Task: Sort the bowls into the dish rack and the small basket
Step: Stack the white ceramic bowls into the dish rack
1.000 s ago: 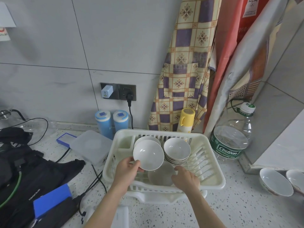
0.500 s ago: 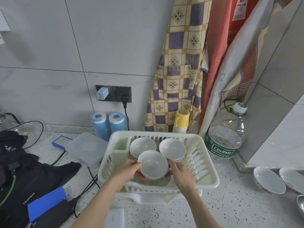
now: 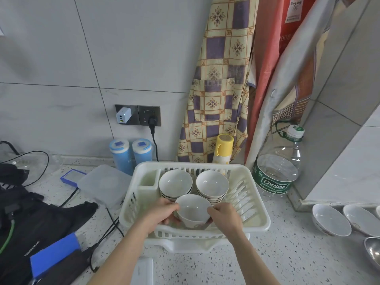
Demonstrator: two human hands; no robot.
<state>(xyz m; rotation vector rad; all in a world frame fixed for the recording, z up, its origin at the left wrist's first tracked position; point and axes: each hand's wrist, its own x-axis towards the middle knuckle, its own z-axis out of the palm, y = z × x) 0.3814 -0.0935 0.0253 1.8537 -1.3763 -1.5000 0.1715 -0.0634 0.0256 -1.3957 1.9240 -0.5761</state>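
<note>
A white plastic dish rack [image 3: 258, 212] stands on the speckled counter in front of me. Two stacks of white bowls sit at its back, a left stack [image 3: 175, 184] and a right stack [image 3: 212, 186]. In the rack's front part a single white bowl [image 3: 193, 208] stands upright between both hands. My left hand [image 3: 159, 213] grips its left side and my right hand [image 3: 225, 217] grips its right rim. Two more white bowls [image 3: 331, 220] lie tilted on the counter at the far right. No small basket is in view.
A large water bottle [image 3: 276, 171] stands right of the rack, a yellow flask [image 3: 223, 148] and two blue canisters [image 3: 130, 154] behind it. A clear lidded box [image 3: 103, 185] and black gear with cables [image 3: 30, 219] lie to the left. A metal spoon [image 3: 373, 250] is at the right edge.
My left hand brought the single bowl down from above the left stack into the rack's front part. My right hand came up from the rack's front and took its right rim.
</note>
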